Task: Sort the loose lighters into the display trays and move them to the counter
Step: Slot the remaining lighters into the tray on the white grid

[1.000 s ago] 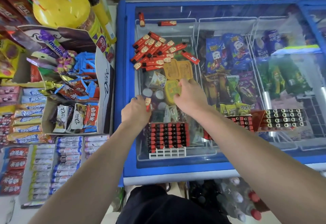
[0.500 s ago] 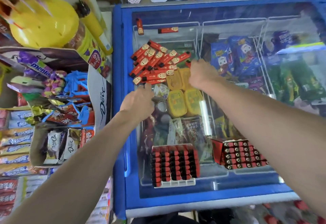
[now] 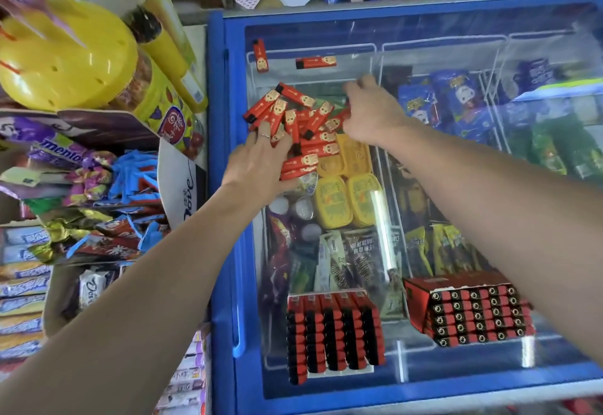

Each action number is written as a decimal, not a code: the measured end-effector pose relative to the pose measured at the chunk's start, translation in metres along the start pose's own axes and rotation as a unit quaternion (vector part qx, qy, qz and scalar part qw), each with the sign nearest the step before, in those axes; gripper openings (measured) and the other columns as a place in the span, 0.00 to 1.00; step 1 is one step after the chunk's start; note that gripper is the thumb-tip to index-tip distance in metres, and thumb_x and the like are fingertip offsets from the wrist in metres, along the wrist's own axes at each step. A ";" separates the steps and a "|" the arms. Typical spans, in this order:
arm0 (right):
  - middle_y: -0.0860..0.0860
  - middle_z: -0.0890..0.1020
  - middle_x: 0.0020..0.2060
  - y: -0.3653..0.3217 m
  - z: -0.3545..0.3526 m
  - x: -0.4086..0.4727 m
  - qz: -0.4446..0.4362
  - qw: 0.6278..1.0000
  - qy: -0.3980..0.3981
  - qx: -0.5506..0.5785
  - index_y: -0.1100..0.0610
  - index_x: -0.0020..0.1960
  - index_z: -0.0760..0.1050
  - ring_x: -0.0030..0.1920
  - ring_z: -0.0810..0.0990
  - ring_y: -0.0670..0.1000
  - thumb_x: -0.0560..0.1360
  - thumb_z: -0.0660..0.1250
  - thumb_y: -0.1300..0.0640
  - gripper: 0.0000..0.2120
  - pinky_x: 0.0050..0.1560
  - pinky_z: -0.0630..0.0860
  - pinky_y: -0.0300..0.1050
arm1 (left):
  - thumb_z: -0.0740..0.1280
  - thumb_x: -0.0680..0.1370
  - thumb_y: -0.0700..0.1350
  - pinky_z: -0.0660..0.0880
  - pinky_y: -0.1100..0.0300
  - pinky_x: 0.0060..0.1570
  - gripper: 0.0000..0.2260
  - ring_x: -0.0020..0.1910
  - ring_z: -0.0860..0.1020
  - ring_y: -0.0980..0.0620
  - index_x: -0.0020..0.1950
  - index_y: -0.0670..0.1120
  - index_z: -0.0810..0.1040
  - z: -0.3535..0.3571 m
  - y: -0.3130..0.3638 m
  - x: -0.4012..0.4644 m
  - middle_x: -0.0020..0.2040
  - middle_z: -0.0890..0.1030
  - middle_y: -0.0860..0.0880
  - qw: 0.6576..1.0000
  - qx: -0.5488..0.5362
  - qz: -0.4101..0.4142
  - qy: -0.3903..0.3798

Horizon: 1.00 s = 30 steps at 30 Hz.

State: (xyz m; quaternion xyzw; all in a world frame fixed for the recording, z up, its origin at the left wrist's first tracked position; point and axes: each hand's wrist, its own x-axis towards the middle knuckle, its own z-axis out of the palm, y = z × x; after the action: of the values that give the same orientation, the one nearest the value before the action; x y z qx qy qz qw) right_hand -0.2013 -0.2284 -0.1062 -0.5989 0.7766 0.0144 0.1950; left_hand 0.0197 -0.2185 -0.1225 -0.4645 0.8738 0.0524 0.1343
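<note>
My left hand [image 3: 257, 163] and right hand [image 3: 372, 114] flank the lighters [image 3: 300, 124] near the freezer lid's [image 3: 424, 32] far-left corner, fingers seemingly spread flat.

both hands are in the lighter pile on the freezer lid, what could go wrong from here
1. The loose lighters lie criss-crossed on smooth glass; with the left hand and right hand raking both edges, some could skid off.
2. Two stray lighters sit apart at the far end and could be missed.
3. The filled white tray sits close to the lid's near edge under the left forearm; drawing the arm back could knock it.
</note>
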 end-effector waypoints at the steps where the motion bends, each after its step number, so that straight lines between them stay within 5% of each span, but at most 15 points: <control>1: 0.58 0.70 0.71 -0.002 0.001 0.000 -0.049 0.998 -0.016 -0.046 0.56 0.76 0.67 0.68 0.74 0.62 0.75 0.71 0.56 0.30 0.66 0.75 0.58 | 0.69 0.77 0.66 0.76 0.48 0.49 0.34 0.60 0.74 0.41 0.74 0.47 0.64 0.002 0.001 0.000 0.67 0.65 0.40 1.000 0.013 0.005 0.005; 7: 0.58 0.77 0.59 -0.012 0.005 -0.009 -0.103 0.990 -0.050 -0.077 0.60 0.69 0.68 0.62 0.75 0.60 0.72 0.74 0.51 0.31 0.58 0.76 0.53 | 0.65 0.79 0.67 0.76 0.51 0.51 0.29 0.63 0.73 0.44 0.70 0.47 0.70 0.005 0.011 -0.003 0.67 0.68 0.42 0.994 0.082 0.064 0.026; 9: 0.56 0.77 0.51 -0.014 0.002 -0.014 -0.103 0.990 -0.077 -0.063 0.60 0.68 0.69 0.53 0.78 0.59 0.74 0.71 0.54 0.26 0.47 0.74 0.50 | 0.65 0.81 0.63 0.76 0.51 0.52 0.26 0.64 0.74 0.44 0.70 0.46 0.71 0.001 0.020 -0.003 0.67 0.71 0.43 0.994 0.082 0.078 0.008; 12: 0.54 0.79 0.46 -0.012 -0.001 -0.020 -0.100 0.987 -0.089 -0.084 0.59 0.59 0.75 0.45 0.78 0.57 0.75 0.70 0.56 0.15 0.45 0.77 0.49 | 0.64 0.83 0.51 0.77 0.51 0.46 0.18 0.61 0.77 0.44 0.69 0.43 0.71 -0.004 0.035 -0.006 0.63 0.77 0.43 0.992 0.088 0.088 -0.025; 18: 0.56 0.76 0.56 -0.008 0.006 -0.022 -0.124 0.992 0.032 -0.016 0.61 0.63 0.76 0.51 0.80 0.58 0.75 0.72 0.62 0.17 0.56 0.80 0.55 | 0.66 0.79 0.44 0.72 0.53 0.36 0.21 0.46 0.79 0.44 0.70 0.42 0.69 -0.001 0.048 -0.024 0.53 0.81 0.44 0.992 0.089 0.058 -0.070; 22: 0.57 0.71 0.61 -0.027 0.012 -0.026 -0.205 0.978 -0.020 -0.026 0.62 0.69 0.74 0.48 0.79 0.54 0.77 0.68 0.67 0.20 0.53 0.81 0.54 | 0.65 0.78 0.39 0.69 0.55 0.35 0.14 0.40 0.74 0.46 0.63 0.44 0.73 0.004 0.047 -0.036 0.48 0.80 0.47 0.992 0.080 0.050 -0.086; 27: 0.60 0.75 0.58 -0.027 0.021 -0.038 -0.179 0.981 -0.029 -0.068 0.64 0.63 0.76 0.52 0.81 0.60 0.76 0.69 0.67 0.15 0.56 0.80 0.58 | 0.65 0.79 0.44 0.78 0.54 0.38 0.02 0.39 0.79 0.46 0.50 0.47 0.74 0.014 0.034 -0.051 0.39 0.76 0.50 0.987 -0.130 -0.036 -0.088; 30: 0.55 0.80 0.47 -0.019 0.022 -0.044 -0.129 0.990 -0.034 -0.039 0.62 0.51 0.78 0.45 0.83 0.57 0.74 0.72 0.63 0.07 0.50 0.83 0.55 | 0.67 0.79 0.46 0.77 0.56 0.34 0.06 0.35 0.80 0.50 0.43 0.48 0.76 0.009 0.026 -0.060 0.37 0.80 0.49 0.928 -0.344 -0.118 -0.084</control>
State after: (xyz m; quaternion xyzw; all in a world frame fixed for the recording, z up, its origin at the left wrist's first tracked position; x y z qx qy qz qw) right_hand -0.1681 -0.1875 -0.1083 -0.7007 0.6843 0.0400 0.1980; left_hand 0.0317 -0.1538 -0.1149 -0.5755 0.7269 0.3722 0.0443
